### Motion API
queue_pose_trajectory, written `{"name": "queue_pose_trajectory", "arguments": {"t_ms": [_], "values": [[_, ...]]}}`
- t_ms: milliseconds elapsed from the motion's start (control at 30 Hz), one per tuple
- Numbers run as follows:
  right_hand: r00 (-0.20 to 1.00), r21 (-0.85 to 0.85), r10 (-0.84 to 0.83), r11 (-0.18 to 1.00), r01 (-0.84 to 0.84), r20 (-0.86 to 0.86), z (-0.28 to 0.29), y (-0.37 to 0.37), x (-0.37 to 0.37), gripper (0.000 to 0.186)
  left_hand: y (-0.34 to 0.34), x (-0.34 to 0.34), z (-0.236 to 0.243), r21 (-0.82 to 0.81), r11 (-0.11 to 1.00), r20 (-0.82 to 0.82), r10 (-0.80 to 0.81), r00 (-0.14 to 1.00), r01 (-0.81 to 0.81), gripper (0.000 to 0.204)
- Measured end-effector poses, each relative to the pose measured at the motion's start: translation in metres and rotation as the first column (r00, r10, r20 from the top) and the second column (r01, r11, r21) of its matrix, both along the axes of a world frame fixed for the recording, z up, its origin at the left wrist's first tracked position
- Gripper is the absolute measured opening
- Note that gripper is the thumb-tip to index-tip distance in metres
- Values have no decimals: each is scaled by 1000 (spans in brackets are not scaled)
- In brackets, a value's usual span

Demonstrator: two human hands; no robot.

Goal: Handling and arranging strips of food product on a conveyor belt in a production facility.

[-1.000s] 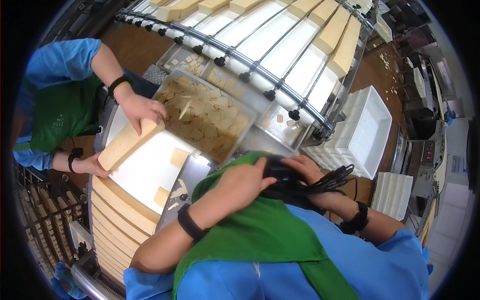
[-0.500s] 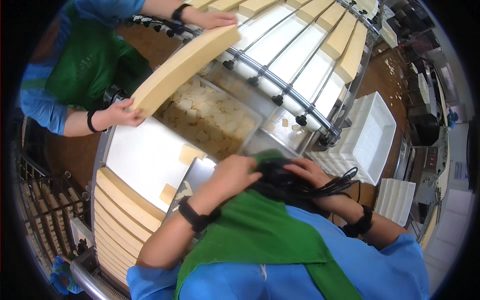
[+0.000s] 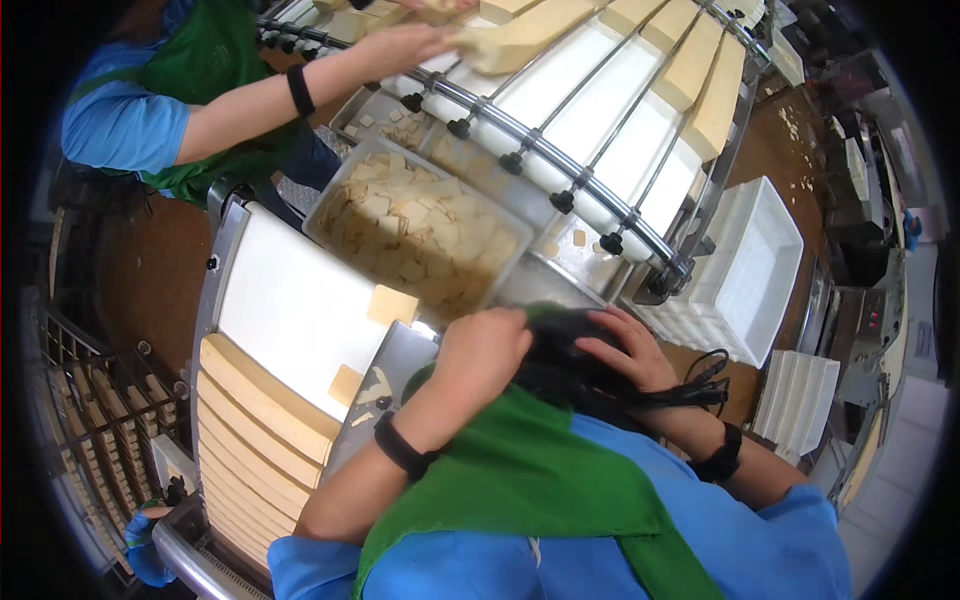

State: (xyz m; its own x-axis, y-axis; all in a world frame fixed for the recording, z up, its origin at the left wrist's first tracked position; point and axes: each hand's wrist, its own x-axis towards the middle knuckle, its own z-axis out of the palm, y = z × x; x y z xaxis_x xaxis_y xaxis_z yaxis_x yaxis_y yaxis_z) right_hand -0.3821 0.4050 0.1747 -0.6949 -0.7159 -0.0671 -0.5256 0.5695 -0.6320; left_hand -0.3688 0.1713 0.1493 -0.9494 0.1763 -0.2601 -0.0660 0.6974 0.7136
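Note:
At my waist, against the green apron (image 3: 520, 470), is a black bundle (image 3: 552, 345) with black cables (image 3: 690, 393) hanging off its right side. My left hand (image 3: 482, 350) grips its left side, fingertips partly hidden behind it. From the right, my right hand (image 3: 635, 352) curls its fingers over the bundle's edge. What exactly the bundle is cannot be made out. Just beyond my hands stands a translucent bin (image 3: 522, 245) holding many thin, pale, flat pieces (image 3: 425, 225).
Left of me, a white belt (image 3: 285, 290) carries long cream blocks (image 3: 255, 420) side by side. A co-worker's arm (image 3: 350, 70) reaches toward a long cream block (image 3: 530, 40) on a conveyor with metal rails (image 3: 560, 165). White crates (image 3: 700, 320) are stacked at right.
The co-worker has carried a long cream block from over the bin onto the railed conveyor, uncovering the bin. My hands stay on the black bundle, with the right fingers slightly shifted.

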Motion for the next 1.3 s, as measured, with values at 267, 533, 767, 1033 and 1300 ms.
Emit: {"name": "queue_pose_trajectory", "arguments": {"t_ms": [267, 533, 767, 1033, 1300], "values": [[979, 3, -178, 984, 179, -99, -18, 27, -1, 45, 7, -6, 8, -39, 957, -231, -289, 929, 288, 35], [918, 101, -388, 920, 379, 86, -5, 43, 14, 35, 23, -25, 25, -172, 783, -348, -616, 707, 598, 46], [616, -229, -545, 614, 755, 569, -18, 43, 26, 35, 42, -12, 33, -333, 808, -149, -554, 819, 485, 43], [534, 242, -616, 756, 608, 579, 25, 75, 56, 31, -7, -9, 12, 311, 942, -59, -111, 992, 124, 34], [854, 637, -339, 771, 11, 395, 96, 46, 25, 17, -22, 22, 8, 187, 966, 261, -222, 939, 176, 40]]}}
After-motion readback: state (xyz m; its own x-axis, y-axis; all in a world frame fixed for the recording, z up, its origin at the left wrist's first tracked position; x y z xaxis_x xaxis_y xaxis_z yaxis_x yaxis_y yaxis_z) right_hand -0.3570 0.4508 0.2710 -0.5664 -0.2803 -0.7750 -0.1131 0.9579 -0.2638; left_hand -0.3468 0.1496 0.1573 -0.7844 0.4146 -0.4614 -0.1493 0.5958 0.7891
